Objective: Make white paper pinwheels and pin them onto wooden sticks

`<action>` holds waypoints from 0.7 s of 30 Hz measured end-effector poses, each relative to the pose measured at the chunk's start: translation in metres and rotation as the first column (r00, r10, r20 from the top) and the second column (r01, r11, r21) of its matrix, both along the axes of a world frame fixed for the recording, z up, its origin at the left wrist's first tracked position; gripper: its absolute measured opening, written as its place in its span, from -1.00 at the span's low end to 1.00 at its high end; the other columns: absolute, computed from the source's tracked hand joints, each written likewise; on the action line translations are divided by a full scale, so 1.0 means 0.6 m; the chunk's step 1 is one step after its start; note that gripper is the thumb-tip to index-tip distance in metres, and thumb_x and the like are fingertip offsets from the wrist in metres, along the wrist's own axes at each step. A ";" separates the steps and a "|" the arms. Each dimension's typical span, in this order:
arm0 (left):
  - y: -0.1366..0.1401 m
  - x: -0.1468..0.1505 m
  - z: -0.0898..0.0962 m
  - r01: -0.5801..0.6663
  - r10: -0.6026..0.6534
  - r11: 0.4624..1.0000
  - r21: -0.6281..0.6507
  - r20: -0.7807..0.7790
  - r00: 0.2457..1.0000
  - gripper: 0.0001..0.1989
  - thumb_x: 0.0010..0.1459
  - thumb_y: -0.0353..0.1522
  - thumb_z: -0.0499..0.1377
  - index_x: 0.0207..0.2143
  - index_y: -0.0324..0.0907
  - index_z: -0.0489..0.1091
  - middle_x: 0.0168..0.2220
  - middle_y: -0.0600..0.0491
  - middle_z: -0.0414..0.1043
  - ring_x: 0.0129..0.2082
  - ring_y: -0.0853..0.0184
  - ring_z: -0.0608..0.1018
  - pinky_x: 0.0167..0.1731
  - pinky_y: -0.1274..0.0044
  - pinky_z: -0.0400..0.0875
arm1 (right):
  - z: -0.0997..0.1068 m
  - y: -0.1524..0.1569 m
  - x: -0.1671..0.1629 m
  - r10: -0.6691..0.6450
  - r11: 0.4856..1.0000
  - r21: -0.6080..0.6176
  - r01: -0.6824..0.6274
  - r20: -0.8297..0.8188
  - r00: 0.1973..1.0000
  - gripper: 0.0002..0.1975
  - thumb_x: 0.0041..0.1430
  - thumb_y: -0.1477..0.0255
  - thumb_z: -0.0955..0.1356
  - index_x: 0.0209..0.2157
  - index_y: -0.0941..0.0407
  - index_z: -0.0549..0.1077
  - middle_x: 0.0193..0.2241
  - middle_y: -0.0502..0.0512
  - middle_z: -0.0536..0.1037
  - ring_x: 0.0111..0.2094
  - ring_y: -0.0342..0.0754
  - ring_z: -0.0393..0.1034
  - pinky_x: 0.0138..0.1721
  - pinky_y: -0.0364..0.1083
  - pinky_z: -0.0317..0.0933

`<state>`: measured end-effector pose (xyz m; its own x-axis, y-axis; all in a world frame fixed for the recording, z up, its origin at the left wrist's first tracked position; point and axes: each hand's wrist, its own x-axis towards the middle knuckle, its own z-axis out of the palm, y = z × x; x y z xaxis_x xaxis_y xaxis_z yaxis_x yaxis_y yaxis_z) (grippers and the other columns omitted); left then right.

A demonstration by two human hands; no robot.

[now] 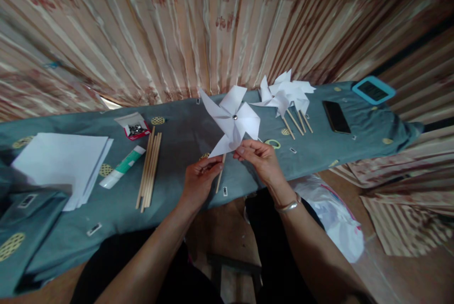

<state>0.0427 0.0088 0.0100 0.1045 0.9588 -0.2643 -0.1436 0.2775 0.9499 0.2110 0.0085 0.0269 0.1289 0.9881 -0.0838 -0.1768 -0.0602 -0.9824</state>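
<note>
A white paper pinwheel point(227, 122) with a shiny metal pin at its centre is held up before me, above the cloth-covered table. Its thin wooden stick point(219, 178) slants down below the paper. My left hand point(201, 178) is closed, thumb and fingers pinching the stick just under the blades. At the lower right edge of the paper, my right hand point(260, 156) pinches a blade between thumb and forefinger. The back of the pinwheel, where stick and paper meet, is hidden.
Several finished pinwheels point(283, 96) lie at the back right, near a phone point(336, 117), a blue-framed device point(373, 90) and a tape roll point(273, 144). Leftward are wooden sticks point(149, 171), a green-white tube point(123, 167), a box of metal pins point(134, 126) and white paper sheets point(60, 162).
</note>
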 end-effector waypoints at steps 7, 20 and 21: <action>0.001 0.000 -0.007 -0.004 0.004 1.000 0.017 -0.008 1.000 -0.75 -0.18 -0.25 0.42 -0.39 -0.15 0.63 -0.37 0.04 0.62 -0.31 0.27 0.59 -0.18 0.44 0.46 | 0.003 -0.001 0.000 0.016 1.000 0.011 -0.016 -0.015 1.000 -0.67 -0.19 0.11 0.59 -0.46 0.04 0.63 -0.57 -0.05 0.60 -0.53 -0.16 0.43 -0.46 -0.15 0.31; 0.001 -0.002 -0.002 -0.035 0.037 0.999 -0.026 0.048 0.998 -0.70 -0.25 -0.23 0.46 -0.40 -0.14 0.63 -0.38 0.06 0.62 -0.32 0.30 0.58 -0.19 0.46 0.45 | 0.009 0.003 0.057 -0.327 0.935 0.140 0.326 -0.013 0.945 -0.83 -0.11 0.28 0.57 -0.52 0.06 0.61 -0.63 -0.06 0.54 -0.59 -0.25 0.32 -0.53 -0.23 0.20; 0.001 -0.002 -0.002 -0.040 0.042 0.999 -0.034 0.051 0.998 -0.70 -0.26 -0.23 0.46 -0.40 -0.15 0.62 -0.38 0.06 0.62 -0.33 0.30 0.58 -0.20 0.47 0.44 | 0.010 0.004 0.063 -0.353 0.924 0.147 0.352 -0.020 0.935 -0.82 -0.12 0.29 0.57 -0.53 0.07 0.60 -0.64 -0.07 0.53 -0.60 -0.26 0.30 -0.53 -0.24 0.19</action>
